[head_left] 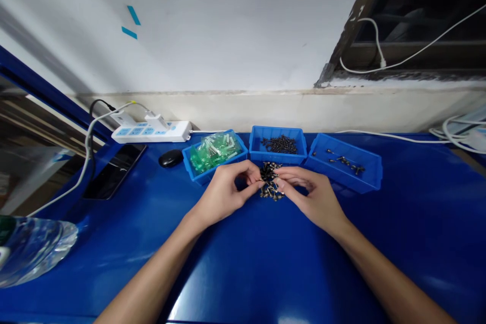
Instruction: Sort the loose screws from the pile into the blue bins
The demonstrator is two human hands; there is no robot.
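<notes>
A small heap of dark screws point(270, 182) lies on the blue table point(266, 263) in front of three blue bins. My left hand point(224, 191) rests at the heap's left edge, fingers curled in a pinch among the screws. My right hand point(311, 190) meets it from the right, thumb and fingers pinched at the same heap. What each pinch holds is too small to make out. The left bin point(190, 159) holds green plastic pieces, the middle bin point(255, 149) dark screws, the right bin point(364, 174) a few small parts.
A white power strip point(152, 131) with plugged cables sits at the back left, a black phone point(114, 169) and a small black oval object point(170, 158) near it. A clear water bottle point(34, 248) lies at the left edge. White cables point(455, 134) run along the back right.
</notes>
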